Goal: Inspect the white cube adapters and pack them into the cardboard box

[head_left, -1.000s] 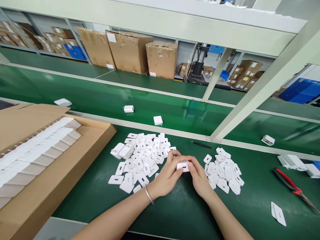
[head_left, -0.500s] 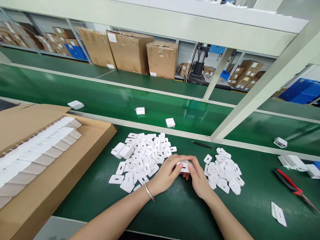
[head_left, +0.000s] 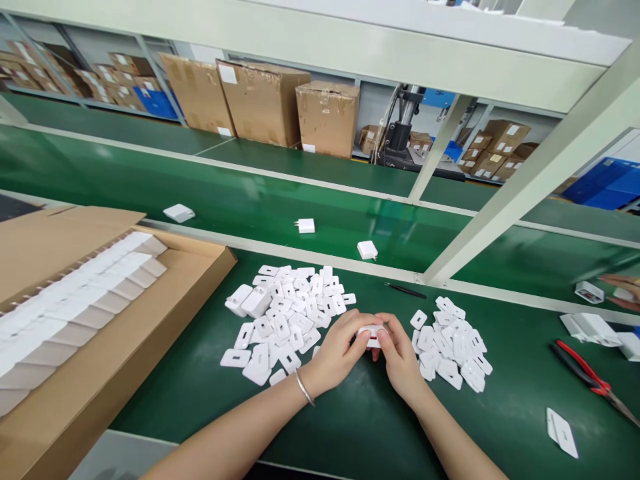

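Pliers (head_left: 583, 367) cut off by right edge; carton (head_left: 135, 347) cropped at left; held white piece (head_left: 371, 335) partly hidden by hands (head_left: 371, 340).

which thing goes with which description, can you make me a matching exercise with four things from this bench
1. pliers
2. bracelet
3. tweezers
4. slotted white piece

A. on the left wrist
B. between left hand and right hand
C. red and black
D. slim, dark, by the pale rail

Pairs: 1-C, 2-A, 3-D, 4-B
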Demonstrator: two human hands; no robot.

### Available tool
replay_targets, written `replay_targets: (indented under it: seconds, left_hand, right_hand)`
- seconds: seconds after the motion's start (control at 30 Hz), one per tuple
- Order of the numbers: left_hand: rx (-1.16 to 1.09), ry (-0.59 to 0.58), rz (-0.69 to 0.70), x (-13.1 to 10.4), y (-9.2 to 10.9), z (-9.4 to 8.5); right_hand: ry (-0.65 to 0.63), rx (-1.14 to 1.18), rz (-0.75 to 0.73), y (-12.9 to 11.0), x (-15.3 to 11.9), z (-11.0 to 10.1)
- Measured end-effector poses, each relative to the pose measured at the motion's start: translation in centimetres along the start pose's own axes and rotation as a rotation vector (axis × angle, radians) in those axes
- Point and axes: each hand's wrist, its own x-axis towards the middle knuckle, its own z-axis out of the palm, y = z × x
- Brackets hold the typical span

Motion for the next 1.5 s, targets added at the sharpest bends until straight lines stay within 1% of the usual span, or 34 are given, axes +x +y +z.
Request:
replay_targets:
  seconds: [0.17,0.27,0.37,0.5,0.73,0.87,1.0,1.1,1.27,1.4,1.5]
  left_hand:
    - [-0.058,-0.061,-0.005,0.0,0.1,0.0]
    - [-0.059,-0.08,-0.017,0.1,0.2,-0.1]
    - [-0.059,-0.101,-0.02,0.1,0.3,-0.3]
    - [-0.046,-0.118,-0.029,0.0,0.2,-0.7]
    - [-0.063,-0.104,0.027,-0.1,-0.1,-0.8]
    - [-0.102,-0.099,0.013,0.0,-0.2,-0.7]
    - [-0.044,-0.097,0.007,0.1,-0.1,-0.6]
    - [0.008,-0.079,0.04,0.2,0.0,-0.6]
    - [0.031,-0.055,0.081,0.2,0.0,-0.6]
    - [0.008,-0.035,0.066,0.2,-0.1,-0.4]
    - [-0.021,-0.027,0.047,0.2,-0.2,-0.3]
  right_hand:
    - [0.038,-0.035,0.015,0.0,0.2,-0.2]
    - [0.041,-0.074,-0.002,0.1,0.1,-0.5]
    - [-0.001,-0.068,-0.03,0.3,0.1,-0.6]
    - [-0.064,-0.007,-0.026,0.6,0.1,-0.5]
    - [-0.066,0.01,-0.05,0.8,-0.1,-0.7]
    - [-0.066,-0.021,-0.07,0.6,0.0,-0.8]
    - [-0.063,-0.057,-0.061,0.0,0.0,-0.8]
    - [-0.047,-0.059,-0.044,-0.2,-0.1,-0.6]
    - [-0.052,-0.047,-0.065,-0.2,-0.2,-0.3]
    - [-0.063,-0.055,-0.04,0.1,-0.2,-0.5]
    - [-0.104,-0.086,-0.042,0.3,-0.1,-0.6]
